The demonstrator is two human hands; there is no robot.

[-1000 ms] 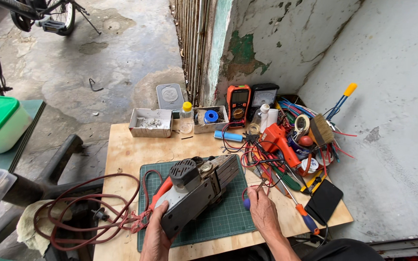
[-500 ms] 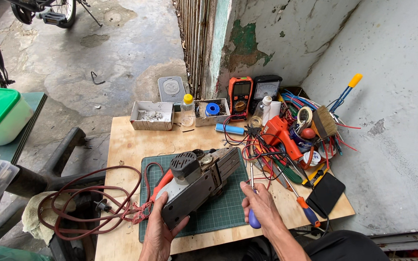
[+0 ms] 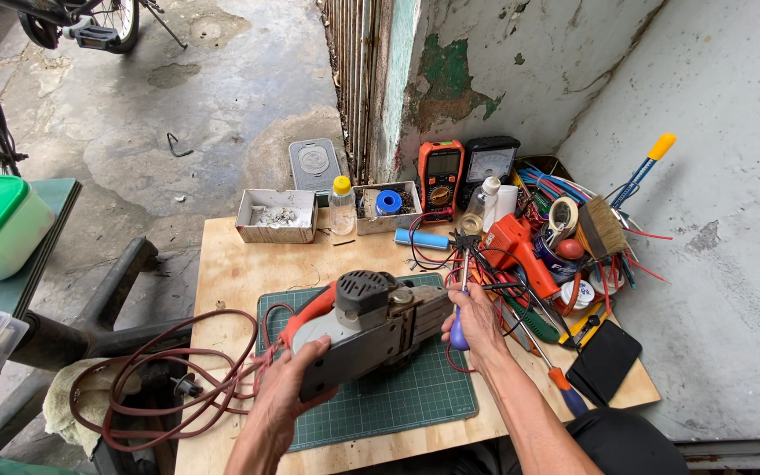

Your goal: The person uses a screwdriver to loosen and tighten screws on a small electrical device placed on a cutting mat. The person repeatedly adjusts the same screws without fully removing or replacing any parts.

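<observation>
— What sits on your desk (image 3: 230,264)?
— A green cutting mat (image 3: 380,400) lies in the middle, two small open boxes (image 3: 276,215) stand along the far edge, and tangled tools (image 3: 547,264) are heaped at your right.

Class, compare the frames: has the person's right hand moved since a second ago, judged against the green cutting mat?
Yes. The right hand with the purple-handled screwdriver has moved up from the green cutting mat's right edge to the power tool's end.

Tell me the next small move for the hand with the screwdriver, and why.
Probably bring the screwdriver tip onto a screw on the power tool: the right hand holds it upright beside the tool's end, while the left hand steadies the body on the green cutting mat.
</observation>
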